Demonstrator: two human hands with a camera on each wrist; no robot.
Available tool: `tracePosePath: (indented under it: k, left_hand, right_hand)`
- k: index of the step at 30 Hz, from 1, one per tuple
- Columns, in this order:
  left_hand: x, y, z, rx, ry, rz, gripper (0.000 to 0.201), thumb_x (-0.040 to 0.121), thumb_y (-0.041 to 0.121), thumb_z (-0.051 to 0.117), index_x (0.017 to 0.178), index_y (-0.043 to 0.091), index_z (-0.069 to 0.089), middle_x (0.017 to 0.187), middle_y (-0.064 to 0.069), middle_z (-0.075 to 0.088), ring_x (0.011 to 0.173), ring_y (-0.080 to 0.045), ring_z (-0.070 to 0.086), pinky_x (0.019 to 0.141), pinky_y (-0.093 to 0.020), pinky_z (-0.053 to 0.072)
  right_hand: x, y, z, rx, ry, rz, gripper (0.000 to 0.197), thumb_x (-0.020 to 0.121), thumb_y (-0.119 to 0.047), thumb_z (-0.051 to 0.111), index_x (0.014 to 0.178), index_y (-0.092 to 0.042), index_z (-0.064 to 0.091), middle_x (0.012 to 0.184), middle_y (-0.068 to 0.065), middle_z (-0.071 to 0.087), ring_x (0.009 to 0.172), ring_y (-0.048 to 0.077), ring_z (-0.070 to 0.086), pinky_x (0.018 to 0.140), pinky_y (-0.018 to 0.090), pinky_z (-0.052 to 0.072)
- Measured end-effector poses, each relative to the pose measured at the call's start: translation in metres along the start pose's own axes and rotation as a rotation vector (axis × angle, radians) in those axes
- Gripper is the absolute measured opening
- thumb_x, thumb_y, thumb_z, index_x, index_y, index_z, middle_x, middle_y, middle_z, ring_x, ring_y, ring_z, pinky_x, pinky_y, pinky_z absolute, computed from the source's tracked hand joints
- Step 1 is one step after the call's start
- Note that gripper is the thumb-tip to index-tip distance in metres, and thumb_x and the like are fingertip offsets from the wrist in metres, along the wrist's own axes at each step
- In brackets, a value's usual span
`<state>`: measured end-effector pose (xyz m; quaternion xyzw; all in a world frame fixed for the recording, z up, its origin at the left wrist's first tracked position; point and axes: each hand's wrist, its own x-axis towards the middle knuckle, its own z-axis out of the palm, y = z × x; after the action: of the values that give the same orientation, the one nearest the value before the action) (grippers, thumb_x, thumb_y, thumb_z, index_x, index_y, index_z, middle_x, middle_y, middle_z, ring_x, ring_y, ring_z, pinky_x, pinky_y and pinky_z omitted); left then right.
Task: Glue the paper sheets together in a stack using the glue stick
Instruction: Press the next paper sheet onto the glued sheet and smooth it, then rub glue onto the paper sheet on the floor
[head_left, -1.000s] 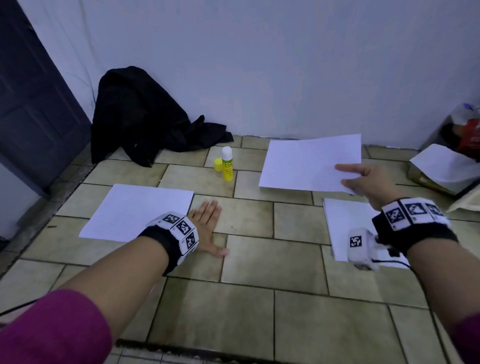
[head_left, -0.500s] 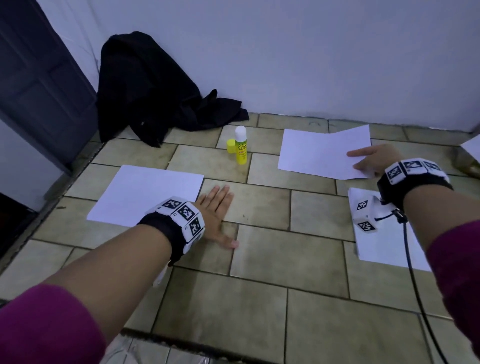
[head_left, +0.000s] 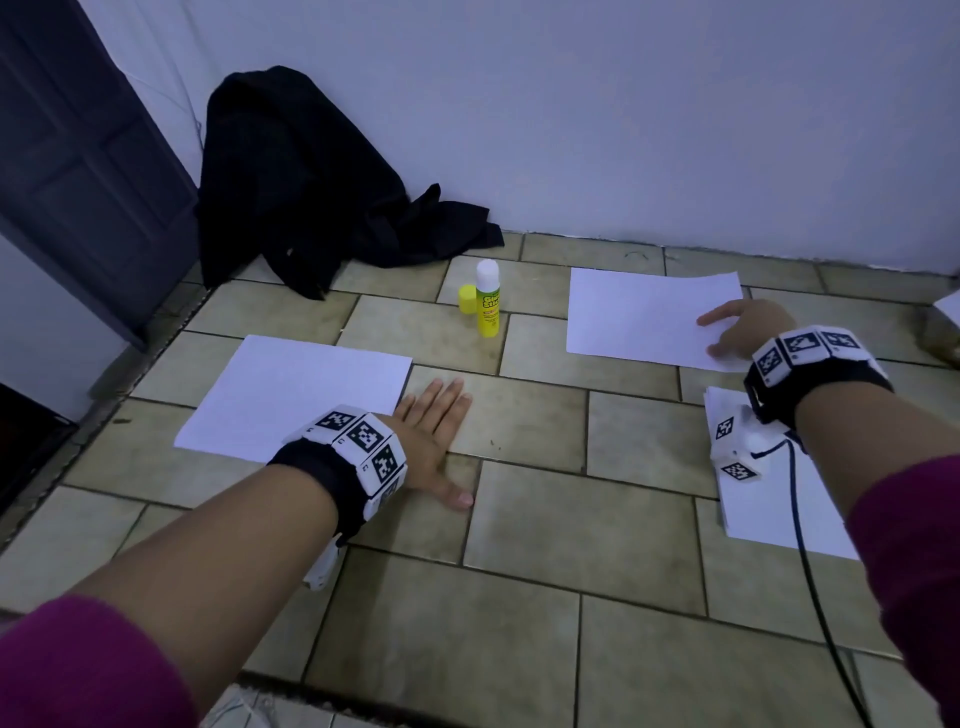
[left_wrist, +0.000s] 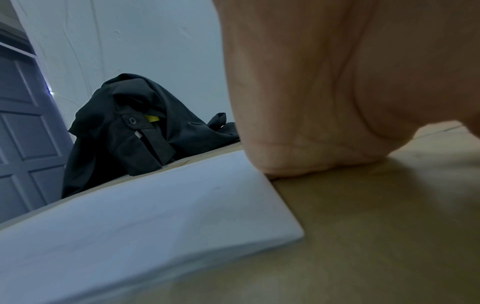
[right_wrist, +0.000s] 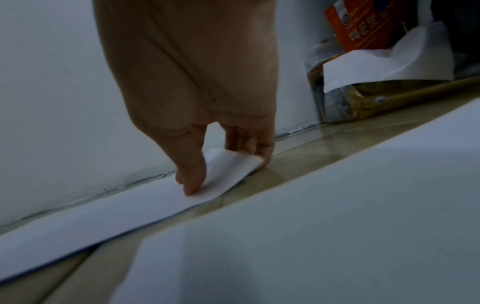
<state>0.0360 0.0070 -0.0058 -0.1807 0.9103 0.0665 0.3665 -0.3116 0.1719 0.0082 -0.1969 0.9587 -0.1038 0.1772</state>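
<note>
Three lots of white paper lie on the tiled floor. A single sheet (head_left: 296, 395) (left_wrist: 155, 226) lies at the left, and my left hand (head_left: 447, 431) rests flat and open on the tile beside its right edge. Another sheet (head_left: 644, 317) (right_wrist: 103, 222) lies at the far right; my right hand (head_left: 727, 332) (right_wrist: 226, 174) pinches its near right corner, thumb on top and fingers under the curled edge. A stack of paper (head_left: 769, 499) (right_wrist: 337, 226) sits below my right wrist. The yellow glue stick (head_left: 488, 306) stands uncapped between the sheets, with its cap (head_left: 467, 299) next to it.
A black garment (head_left: 311, 182) (left_wrist: 124, 131) is heaped against the white wall at the back left, beside a dark door (head_left: 78, 156). Bags and an orange package (right_wrist: 363, 26) crowd the right edge. A black cable (head_left: 810, 545) trails from my right wrist.
My right hand has lowered the far right sheet from the air down onto the floor, still holding its corner. The left hand has stayed flat on the tile.
</note>
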Motion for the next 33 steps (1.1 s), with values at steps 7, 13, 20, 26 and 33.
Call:
tracePosePath:
  k: [7, 13, 20, 26, 33]
  left_hand:
    - [0.000, 0.000, 0.001, -0.011, 0.019, 0.009, 0.117, 0.083, 0.067, 0.053, 0.145, 0.011, -0.029, 0.150, -0.005, -0.040, 0.139, -0.022, -0.035, 0.117, -0.040, -0.015]
    - [0.000, -0.002, 0.005, 0.008, 0.049, 0.006, 0.116, 0.083, 0.070, 0.051, 0.146, 0.012, -0.028, 0.151, -0.004, -0.039, 0.140, -0.022, -0.033, 0.118, -0.041, -0.014]
    - [0.004, 0.005, 0.003, 0.091, 0.050, -0.079, 0.116, 0.082, 0.074, 0.047, 0.148, 0.011, -0.025, 0.154, -0.006, -0.034, 0.143, -0.024, -0.027, 0.119, -0.043, -0.007]
    - [0.000, 0.010, 0.003, 0.068, 0.083, -0.102, 0.116, 0.083, 0.070, 0.050, 0.148, 0.007, -0.024, 0.154, -0.008, -0.032, 0.144, -0.025, -0.025, 0.120, -0.043, -0.003]
    - [-0.034, 0.006, 0.003, -0.167, 0.246, 0.063, 0.099, 0.089, 0.051, 0.058, 0.153, 0.012, -0.007, 0.159, -0.004, -0.018, 0.146, -0.018, -0.020, 0.119, -0.038, -0.004]
  right_hand:
    - [-0.001, -0.004, -0.007, -0.213, -0.026, 0.012, 0.039, 0.088, -0.031, 0.066, 0.126, -0.037, 0.057, 0.144, 0.012, 0.041, 0.134, 0.031, 0.036, 0.110, 0.043, 0.032]
    - [-0.061, -0.004, -0.020, -0.116, -0.169, -0.124, 0.089, 0.088, -0.059, 0.051, 0.153, -0.013, 0.012, 0.160, 0.010, 0.013, 0.146, 0.028, 0.018, 0.117, 0.041, 0.018]
    - [-0.168, 0.025, 0.036, -0.489, -0.458, -0.099, 0.148, 0.058, -0.082, 0.060, 0.143, 0.000, -0.028, 0.152, 0.015, -0.033, 0.142, 0.036, -0.025, 0.117, 0.057, 0.006]
    - [-0.184, 0.034, 0.053, -0.420, -0.430, -0.086, 0.158, 0.052, -0.070, 0.077, 0.139, 0.004, -0.033, 0.150, 0.016, -0.036, 0.142, 0.030, -0.028, 0.116, 0.054, 0.001]
    - [-0.188, 0.033, 0.055, -0.421, -0.394, -0.074, 0.157, 0.053, -0.067, 0.079, 0.141, 0.003, -0.031, 0.152, 0.015, -0.033, 0.143, 0.029, -0.025, 0.117, 0.053, 0.004]
